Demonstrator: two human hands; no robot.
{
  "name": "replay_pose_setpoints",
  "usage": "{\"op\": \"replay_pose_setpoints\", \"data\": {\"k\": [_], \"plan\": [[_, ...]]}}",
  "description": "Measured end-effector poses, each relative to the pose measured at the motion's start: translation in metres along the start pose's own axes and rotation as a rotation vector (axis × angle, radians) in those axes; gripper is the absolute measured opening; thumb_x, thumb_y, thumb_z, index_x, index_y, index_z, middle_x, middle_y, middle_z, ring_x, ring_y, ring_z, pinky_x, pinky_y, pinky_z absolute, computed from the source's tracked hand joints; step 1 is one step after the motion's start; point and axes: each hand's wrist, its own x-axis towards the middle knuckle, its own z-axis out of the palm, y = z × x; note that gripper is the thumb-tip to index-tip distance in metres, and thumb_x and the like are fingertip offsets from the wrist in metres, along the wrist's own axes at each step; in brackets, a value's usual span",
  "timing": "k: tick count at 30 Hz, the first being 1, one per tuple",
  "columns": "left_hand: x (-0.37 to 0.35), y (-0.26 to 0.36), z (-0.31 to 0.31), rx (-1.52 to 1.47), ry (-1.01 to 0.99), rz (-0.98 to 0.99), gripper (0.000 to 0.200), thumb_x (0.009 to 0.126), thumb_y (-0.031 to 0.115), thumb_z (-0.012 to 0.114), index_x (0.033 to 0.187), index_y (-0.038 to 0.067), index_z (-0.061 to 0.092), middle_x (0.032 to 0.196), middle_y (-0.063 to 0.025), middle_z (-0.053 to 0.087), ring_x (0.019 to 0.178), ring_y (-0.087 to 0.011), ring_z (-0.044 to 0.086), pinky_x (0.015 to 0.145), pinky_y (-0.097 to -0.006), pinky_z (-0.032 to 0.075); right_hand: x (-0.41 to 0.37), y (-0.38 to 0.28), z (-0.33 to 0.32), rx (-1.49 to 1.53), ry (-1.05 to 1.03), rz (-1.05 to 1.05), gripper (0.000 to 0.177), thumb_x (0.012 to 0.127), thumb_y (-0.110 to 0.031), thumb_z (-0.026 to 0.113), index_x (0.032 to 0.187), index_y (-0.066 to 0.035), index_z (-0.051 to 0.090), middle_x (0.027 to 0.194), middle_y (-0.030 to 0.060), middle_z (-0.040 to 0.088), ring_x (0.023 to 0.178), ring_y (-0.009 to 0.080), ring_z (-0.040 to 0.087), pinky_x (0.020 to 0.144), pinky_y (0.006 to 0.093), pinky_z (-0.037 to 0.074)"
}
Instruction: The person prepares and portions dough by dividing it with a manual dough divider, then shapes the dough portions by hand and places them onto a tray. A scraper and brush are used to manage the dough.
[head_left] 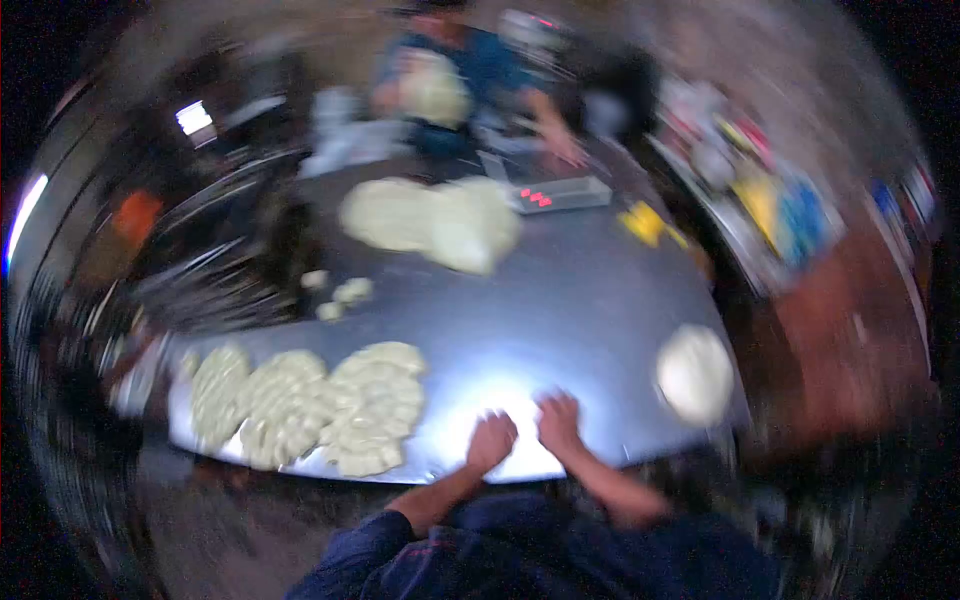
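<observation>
Both hands are near the front edge of a shiny metal table (580,310), under a bright patch of light. My left hand (493,442) rests on the metal with its fingers curled in and no object showing in it. Close beside it, my right hand (559,420) is also closed, its knuckles forward, with nothing visible in it. To the left lie several flat, lumpy rounds of pale dough (372,410), partly overlapping. A smooth white dough ball (695,375) sits at the table's right edge. Motion blur softens the fingers.
Across the table a person (470,60) holds a pale dough lump (435,90). Before them are large dough mounds (470,225), a scale (560,195) with red digits and a yellow item (645,222). Small dough pieces (350,291) lie left. Cluttered shelving (750,190) stands right.
</observation>
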Motion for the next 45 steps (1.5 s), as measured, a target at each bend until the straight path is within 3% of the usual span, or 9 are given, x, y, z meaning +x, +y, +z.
{"op": "replay_pose_setpoints", "data": {"k": [2, 6, 7, 14, 31, 35, 39, 42, 45], "plan": [[0.031, -0.037, 0.001, 0.368, 0.348, 0.347, 0.013, 0.085, 0.012, 0.052, 0.076, 0.005, 0.058, 0.078, -0.0176, 0.059, 0.076, -0.0332, 0.057, 0.069, -0.0474, 0.044, 0.044, 0.010, -0.014, -0.118, 0.248, -0.117, 0.026, 0.076, -0.008, 0.059, 0.101, -0.007, 0.064, 0.104, 0.0190, 0.058, 0.098, 0.0407, 0.053, 0.086, 0.0522, 0.040], [-0.033, -0.035, -0.024, -0.219, 0.088, -0.052, 0.008, 0.082, 0.010, 0.058, 0.076, 0.005, 0.055, 0.086, -0.0156, 0.056, 0.085, -0.0348, 0.054, 0.074, -0.0446, 0.042, 0.001, 0.086, -0.038, 0.136, 0.083, 0.427, 0.018, 0.080, -0.012, 0.061, 0.096, -0.003, 0.061, 0.103, 0.0165, 0.060, 0.104, 0.0359, 0.053, 0.085, 0.0552, 0.041], [-0.052, -0.055, -0.044, -0.343, 0.187, -0.169, 0.009, 0.081, 0.010, 0.060, 0.076, 0.005, 0.055, 0.088, -0.0153, 0.056, 0.088, -0.0355, 0.053, 0.076, -0.0443, 0.042, -0.016, 0.062, -0.067, -0.236, 0.124, 0.060, 0.013, 0.081, -0.011, 0.060, 0.091, -0.003, 0.060, 0.094, 0.0153, 0.057, 0.096, 0.0330, 0.053, 0.080, 0.0523, 0.041], [-0.005, -0.001, -0.051, 0.025, 0.344, 0.258, 0.009, 0.079, 0.012, 0.065, 0.080, 0.005, 0.059, 0.089, -0.0130, 0.056, 0.087, -0.0329, 0.052, 0.076, -0.0446, 0.043, 0.032, -0.019, 0.004, -0.123, 0.149, -0.160, 0.017, 0.073, -0.011, 0.062, 0.089, -0.009, 0.063, 0.088, 0.0132, 0.057, 0.083, 0.0360, 0.056, 0.069, 0.0493, 0.044], [-0.115, -0.031, -0.049, -0.069, 0.535, 0.295, 0.013, 0.075, 0.017, 0.070, 0.074, 0.008, 0.061, 0.090, -0.0108, 0.058, 0.086, -0.0300, 0.053, 0.075, -0.0427, 0.044, -0.031, -0.037, -0.039, 0.144, 0.116, -0.037, 0.010, 0.076, -0.008, 0.066, 0.082, -0.004, 0.059, 0.089, 0.0174, 0.053, 0.087, 0.0356, 0.053, 0.078, 0.0472, 0.042], [-0.094, 0.003, -0.062, -0.208, -0.079, 0.246, 0.020, 0.074, 0.025, 0.073, 0.079, 0.008, 0.064, 0.098, -0.0117, 0.060, 0.097, -0.0316, 0.055, 0.088, -0.0443, 0.044, 0.006, -0.095, -0.015, 0.196, -0.054, -0.186, 0.012, 0.074, -0.006, 0.067, 0.083, -0.005, 0.060, 0.093, 0.0141, 0.055, 0.089, 0.0348, 0.053, 0.078, 0.0451, 0.043], [-0.109, -0.020, -0.082, -0.259, -0.042, 0.317, 0.044, 0.074, 0.024, 0.073, 0.114, 0.007, 0.063, 0.118, -0.0119, 0.059, 0.120, -0.0343, 0.049, 0.100, -0.0446, 0.040, 0.010, -0.055, -0.029, 0.106, 0.055, -0.161, 0.006, 0.077, -0.005, 0.066, 0.081, -0.003, 0.062, 0.091, 0.0143, 0.057, 0.087, 0.0333, 0.054, 0.075, 0.0472, 0.043], [-0.139, -0.055, -0.066, -0.560, 0.120, 0.266, 0.041, 0.074, 0.010, 0.075, 0.112, 0.007, 0.063, 0.111, -0.0088, 0.063, 0.106, -0.0281, 0.058, 0.092, -0.0413, 0.046, -0.030, -0.080, -0.045, 0.225, -0.006, -0.033, 0.010, 0.074, -0.002, 0.066, 0.085, -0.002, 0.067, 0.094, 0.0153, 0.058, 0.087, 0.0310, 0.056, 0.079, 0.0455, 0.046], [-0.166, -0.061, -0.078, -1.480, 0.169, -0.377, 0.033, 0.086, 0.005, 0.072, 0.117, 0.004, 0.061, 0.103, -0.0044, 0.066, 0.091, -0.0125, 0.064, 0.076, -0.0262, 0.052, 0.008, -0.107, -0.032, 0.524, -0.446, 0.452, 0.022, 0.076, -0.011, 0.074, 0.097, -0.004, 0.072, 0.096, 0.0125, 0.066, 0.090, 0.0247, 0.064, 0.082, 0.0333, 0.050]]}}
